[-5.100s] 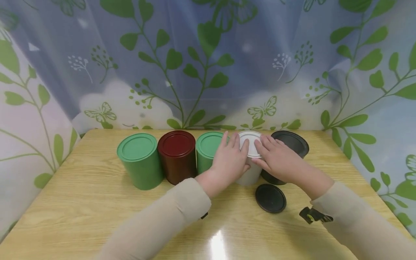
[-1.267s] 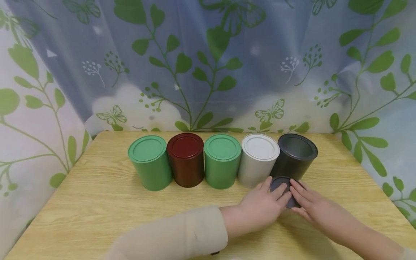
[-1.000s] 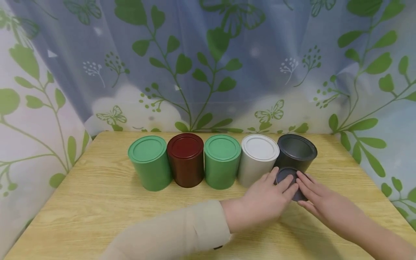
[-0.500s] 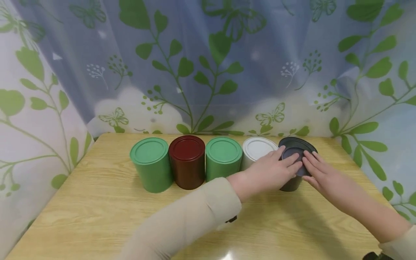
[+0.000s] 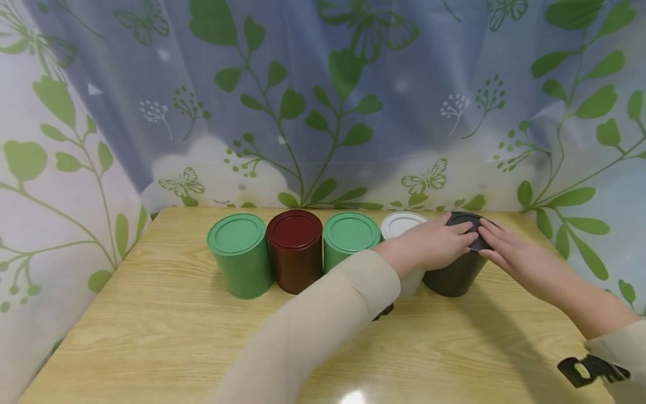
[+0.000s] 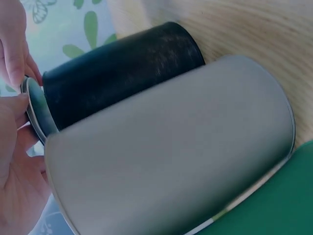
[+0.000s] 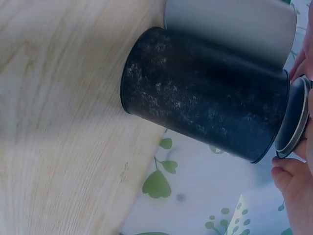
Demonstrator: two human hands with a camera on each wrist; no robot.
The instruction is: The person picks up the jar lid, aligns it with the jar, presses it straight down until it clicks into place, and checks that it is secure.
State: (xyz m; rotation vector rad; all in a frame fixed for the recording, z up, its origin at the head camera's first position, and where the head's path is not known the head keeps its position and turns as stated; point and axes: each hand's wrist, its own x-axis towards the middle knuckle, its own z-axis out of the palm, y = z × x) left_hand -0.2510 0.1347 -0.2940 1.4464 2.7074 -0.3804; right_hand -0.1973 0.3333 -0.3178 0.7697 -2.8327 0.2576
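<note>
Since 1.3 s ago, we have raised the round black metal lid [image 5: 466,229] from table to the black cylindrical tin [image 5: 456,275] — left hand [image 5: 434,247] and right hand [image 5: 510,255] pinch its rim. Step: seating. Next, level it, press down.

Tins on the wooden table [image 5: 151,331]: five in one row, namely two green tins [image 5: 241,255] [image 5: 348,240], one dark red tin [image 5: 295,251], one white tin [image 5: 401,224] and one black tin [image 5: 456,275]. Lids: five, one per tin, counting the black lid [image 5: 466,224] at the black tin's mouth. Hands: two, a left hand [image 5: 434,244] and a right hand [image 5: 515,252], both at that black lid.
</note>
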